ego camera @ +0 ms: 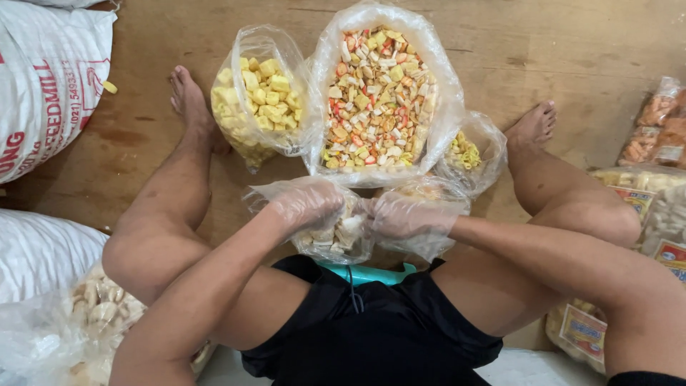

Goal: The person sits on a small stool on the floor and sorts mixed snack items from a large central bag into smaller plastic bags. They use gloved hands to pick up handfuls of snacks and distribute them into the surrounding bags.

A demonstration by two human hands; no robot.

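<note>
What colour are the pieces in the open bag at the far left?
Pale yellow chunks, clearest in the head view.

Three open snack bags [379,93] crowd the floor [557,50] just ahead of the hands; bare boards lie beyond them, packets [657,129] lining the right.

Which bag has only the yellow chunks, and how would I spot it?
Start at the big clear plastic bag of mixed orange, white and yellow pieces, standing open on the wooden floor between the person's feet. Right beside it, on the left in the picture, stands a smaller clear plastic bag. Only this one is filled with plain yellow chunks, all one colour.
</note>
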